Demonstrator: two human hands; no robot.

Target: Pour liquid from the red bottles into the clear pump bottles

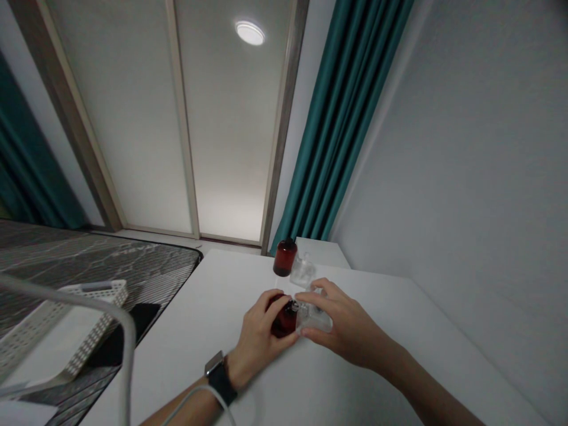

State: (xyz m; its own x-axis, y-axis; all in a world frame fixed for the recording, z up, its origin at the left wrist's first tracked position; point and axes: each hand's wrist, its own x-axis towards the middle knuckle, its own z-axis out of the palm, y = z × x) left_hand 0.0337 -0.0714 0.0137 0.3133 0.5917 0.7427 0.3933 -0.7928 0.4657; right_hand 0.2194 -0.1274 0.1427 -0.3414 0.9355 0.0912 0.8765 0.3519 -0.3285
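Note:
My left hand (pixel 266 325), with a dark watch on its wrist, is closed around a dark red-brown bottle (pixel 287 318) on the white table. Right beside it, my right hand (pixel 339 319) has its fingers wrapped round a clear bottle (pixel 314 318). The two bottles stand side by side, close together or touching; fingers hide parts of both. Just behind them are another red-brown bottle (pixel 284 258) with a black top and another clear bottle (pixel 303 271), also next to each other.
The white table (pixel 190 331) stretches under both arms. At left, a white perforated basket (pixel 66 331) rests on a dark patterned surface, with a grey curved tube (pixel 126 331) in front of it. A teal curtain (pixel 328 148) and wall lie beyond.

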